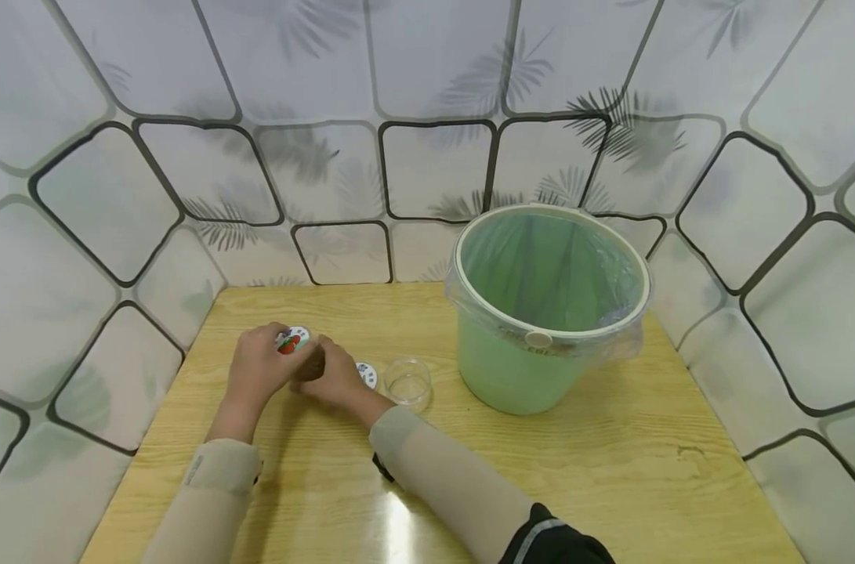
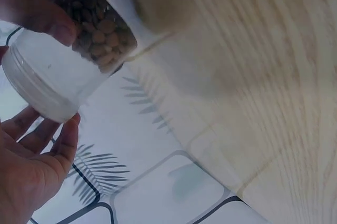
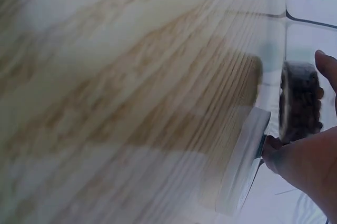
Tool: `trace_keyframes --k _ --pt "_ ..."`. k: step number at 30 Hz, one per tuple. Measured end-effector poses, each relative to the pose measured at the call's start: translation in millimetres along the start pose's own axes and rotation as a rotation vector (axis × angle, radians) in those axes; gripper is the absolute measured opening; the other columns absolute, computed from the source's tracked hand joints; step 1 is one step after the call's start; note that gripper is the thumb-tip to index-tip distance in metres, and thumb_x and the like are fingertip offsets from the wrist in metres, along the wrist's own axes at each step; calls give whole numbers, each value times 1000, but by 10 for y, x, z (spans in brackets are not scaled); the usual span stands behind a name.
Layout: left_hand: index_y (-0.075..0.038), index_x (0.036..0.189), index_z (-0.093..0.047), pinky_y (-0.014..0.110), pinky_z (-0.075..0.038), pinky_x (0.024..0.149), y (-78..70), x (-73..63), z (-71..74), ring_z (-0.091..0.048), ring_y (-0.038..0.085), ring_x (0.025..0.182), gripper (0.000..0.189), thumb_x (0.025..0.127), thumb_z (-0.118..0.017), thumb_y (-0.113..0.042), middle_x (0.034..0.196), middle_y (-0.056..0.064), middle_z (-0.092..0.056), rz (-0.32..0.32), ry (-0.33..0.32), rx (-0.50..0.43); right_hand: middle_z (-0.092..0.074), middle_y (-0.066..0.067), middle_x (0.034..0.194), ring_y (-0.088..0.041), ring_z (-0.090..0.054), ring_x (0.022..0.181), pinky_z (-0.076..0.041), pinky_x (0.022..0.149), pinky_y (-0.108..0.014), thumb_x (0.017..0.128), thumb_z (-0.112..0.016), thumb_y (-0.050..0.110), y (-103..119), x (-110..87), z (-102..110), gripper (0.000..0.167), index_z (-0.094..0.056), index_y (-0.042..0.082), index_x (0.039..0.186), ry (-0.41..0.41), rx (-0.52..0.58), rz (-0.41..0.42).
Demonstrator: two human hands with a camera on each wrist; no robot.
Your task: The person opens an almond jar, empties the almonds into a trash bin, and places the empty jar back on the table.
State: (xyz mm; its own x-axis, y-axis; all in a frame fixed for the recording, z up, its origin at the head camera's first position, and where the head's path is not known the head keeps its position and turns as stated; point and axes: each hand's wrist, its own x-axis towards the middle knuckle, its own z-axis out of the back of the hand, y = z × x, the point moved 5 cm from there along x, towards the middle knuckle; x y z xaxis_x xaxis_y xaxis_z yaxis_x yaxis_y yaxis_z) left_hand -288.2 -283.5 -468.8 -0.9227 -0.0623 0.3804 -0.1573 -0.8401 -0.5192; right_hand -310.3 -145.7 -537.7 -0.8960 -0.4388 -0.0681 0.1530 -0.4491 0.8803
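Both hands hold a clear round jar (image 2: pixel 105 34) that has small brown pieces inside. In the head view, its printed top (image 1: pixel 293 339) with a red picture faces up beside the left hand (image 1: pixel 256 362), whose fingers grip around it. The right hand (image 1: pixel 337 377) grips the jar's lower part; in the right wrist view its thumb and a finger show on either side of the brown contents (image 3: pixel 301 103). The jar looks tilted in the left wrist view. Partly behind the right wrist lies a white printed lid (image 1: pixel 366 375). To its right stands an uncovered clear jar (image 1: pixel 407 382).
A light green bucket (image 1: pixel 512 376) lined with a clear plastic bag (image 1: pixel 628 337) stands to the right of the jars. The wooden table (image 1: pixel 610 470) meets patterned wall coverings (image 1: pixel 342 172) at the back and sides.
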Motion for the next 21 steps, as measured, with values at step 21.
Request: trace_keyframes --k 21 --pt "5 128 -69 58 -58 88 -194 30 -19 -67 42 109 56 100 -74 -43 128 26 -69 -40 76 -148 -66 10 108 -2 -62 92 -58 79 -22 84 -93 34 62 -44 336 50 -64 23 123 -38 72 161"
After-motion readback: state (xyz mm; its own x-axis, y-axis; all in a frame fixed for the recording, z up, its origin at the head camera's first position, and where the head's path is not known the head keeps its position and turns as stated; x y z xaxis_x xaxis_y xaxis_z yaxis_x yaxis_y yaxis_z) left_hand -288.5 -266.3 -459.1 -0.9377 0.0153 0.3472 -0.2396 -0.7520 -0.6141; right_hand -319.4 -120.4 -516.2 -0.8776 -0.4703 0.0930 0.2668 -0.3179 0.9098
